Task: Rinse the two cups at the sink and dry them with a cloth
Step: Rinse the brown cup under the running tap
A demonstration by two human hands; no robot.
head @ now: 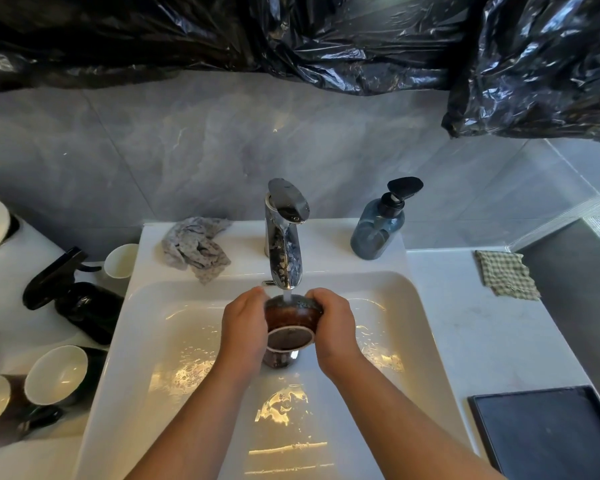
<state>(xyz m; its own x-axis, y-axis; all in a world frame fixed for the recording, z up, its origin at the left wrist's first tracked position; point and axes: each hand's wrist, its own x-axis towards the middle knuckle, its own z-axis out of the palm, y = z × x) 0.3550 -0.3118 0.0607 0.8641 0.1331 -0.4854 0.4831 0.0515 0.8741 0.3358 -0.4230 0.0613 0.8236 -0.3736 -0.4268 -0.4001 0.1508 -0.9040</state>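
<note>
Forearms converging, my left hand and right hand grip the cup just under the tap.

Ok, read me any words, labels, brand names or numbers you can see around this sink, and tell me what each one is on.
None can be read. The soap bottle, the tap, the spray bottle and the brown cup show no legible word, label, brand or number.

cup under faucet over sink, cloth left of faucet, soap bottle right
</note>
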